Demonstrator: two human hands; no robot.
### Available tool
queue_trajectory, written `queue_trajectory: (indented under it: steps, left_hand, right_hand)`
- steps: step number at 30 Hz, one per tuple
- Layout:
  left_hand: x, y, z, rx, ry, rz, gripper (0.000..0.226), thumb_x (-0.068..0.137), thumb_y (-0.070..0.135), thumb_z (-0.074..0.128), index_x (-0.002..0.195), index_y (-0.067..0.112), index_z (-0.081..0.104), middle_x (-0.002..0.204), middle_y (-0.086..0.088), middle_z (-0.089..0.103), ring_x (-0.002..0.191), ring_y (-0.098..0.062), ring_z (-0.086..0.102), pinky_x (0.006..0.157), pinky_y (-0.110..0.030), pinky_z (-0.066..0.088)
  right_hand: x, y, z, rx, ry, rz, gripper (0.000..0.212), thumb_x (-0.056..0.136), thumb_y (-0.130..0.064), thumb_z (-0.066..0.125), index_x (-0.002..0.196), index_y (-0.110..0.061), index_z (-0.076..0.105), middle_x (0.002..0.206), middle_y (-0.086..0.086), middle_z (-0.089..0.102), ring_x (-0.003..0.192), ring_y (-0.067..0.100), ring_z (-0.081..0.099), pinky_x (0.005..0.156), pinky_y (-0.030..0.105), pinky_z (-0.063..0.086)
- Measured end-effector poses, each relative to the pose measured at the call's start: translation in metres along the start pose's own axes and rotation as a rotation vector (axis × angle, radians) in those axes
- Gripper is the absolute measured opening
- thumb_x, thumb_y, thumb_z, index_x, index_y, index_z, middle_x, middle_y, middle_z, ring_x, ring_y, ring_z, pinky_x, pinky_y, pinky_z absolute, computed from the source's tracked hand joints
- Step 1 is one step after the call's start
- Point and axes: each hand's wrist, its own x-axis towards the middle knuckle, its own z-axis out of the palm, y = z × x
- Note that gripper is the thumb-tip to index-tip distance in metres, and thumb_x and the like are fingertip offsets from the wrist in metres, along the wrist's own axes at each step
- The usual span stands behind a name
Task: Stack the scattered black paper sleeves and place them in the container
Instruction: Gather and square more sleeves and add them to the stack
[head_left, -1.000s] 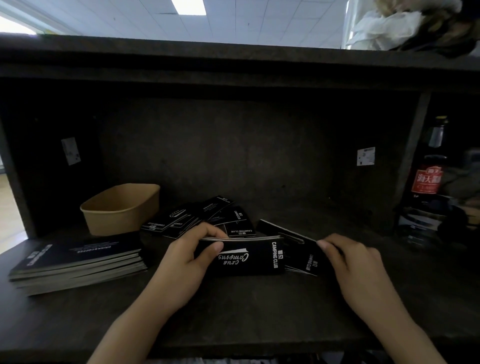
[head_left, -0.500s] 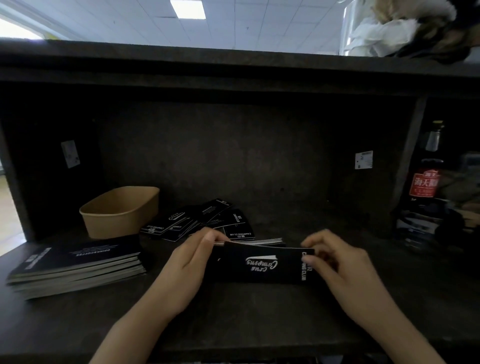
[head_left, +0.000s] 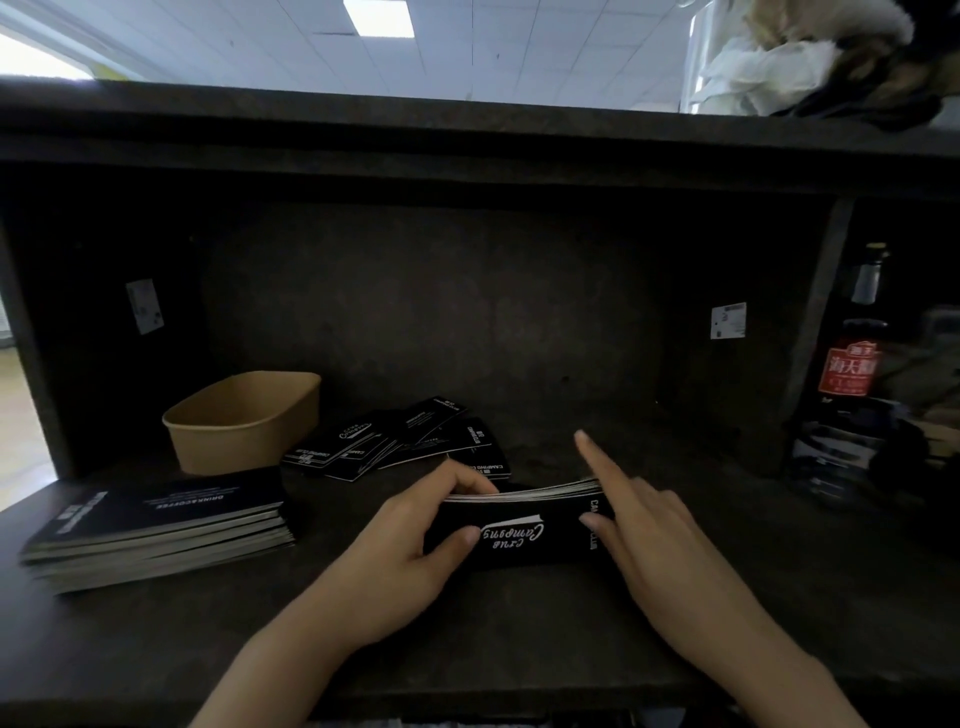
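A stack of black paper sleeves (head_left: 524, 535) with white lettering stands on its long edge on the dark shelf, front face towards me. My left hand (head_left: 415, 545) grips its left end, thumb on the front and fingers behind. My right hand (head_left: 639, 519) presses against its right end, index finger raised and pointing away. Several loose black sleeves (head_left: 400, 441) lie fanned out just behind, next to a tan paper container (head_left: 244, 421) at the back left, which looks empty.
A pile of larger black booklets (head_left: 156, 525) lies at the front left. A dark bottle with a red label (head_left: 852, 364) stands beyond the right partition (head_left: 815, 332). The shelf's back wall and low top board close in the space.
My right hand brought more sleeves from the right onto the stack and now squares its right end, index finger lifted. The stack is thicker and stands upright.
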Motion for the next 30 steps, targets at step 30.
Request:
queue_trajectory:
  steps: [30]
  left_hand:
    - [-0.082,-0.003,-0.197,0.004,0.626,-0.216,0.019,0.072,0.010,0.070,0.082,0.026,0.065,0.078,0.006,0.074,0.070,-0.003,0.070,0.060,-0.010,0.052]
  right_hand:
    - [0.115,-0.173,0.027,0.906,-0.089,-0.256,0.007,0.091,-0.018,0.059,0.096,-0.022,0.060,0.097,-0.004,0.068,0.089,0.011,0.068,0.072,0.032,0.059]
